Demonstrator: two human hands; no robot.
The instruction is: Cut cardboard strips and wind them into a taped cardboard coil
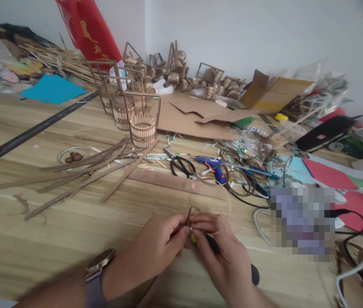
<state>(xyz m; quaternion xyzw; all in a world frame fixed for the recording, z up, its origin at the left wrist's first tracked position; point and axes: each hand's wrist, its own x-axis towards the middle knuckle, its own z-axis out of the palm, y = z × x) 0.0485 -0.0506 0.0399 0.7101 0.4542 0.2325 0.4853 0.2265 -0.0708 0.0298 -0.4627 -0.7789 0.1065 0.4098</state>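
Near the front of the table my two hands meet at the fingertips. My left hand (168, 237), a watch on its wrist, is closed in a pinch on a narrow brown strip (189, 212) whose end sticks up between the fingers. Closed round a black-handled tool (254, 274) is my right hand (223, 252), its fingertips touching the same spot. A bit of yellow shows at the front of the tool; its working end is hidden by my fingers. Beyond the hands lies a flat, wide brown strip (178, 184).
Black scissors (181, 166) and a blue glue gun (215, 167) lie past the wide strip. Several long brown strips (81, 182) spread to the left. Small slatted buckets (143, 130) with tall handles stand behind, before cardboard (200, 119). Cables and coloured paper (358, 209) crowd the right.
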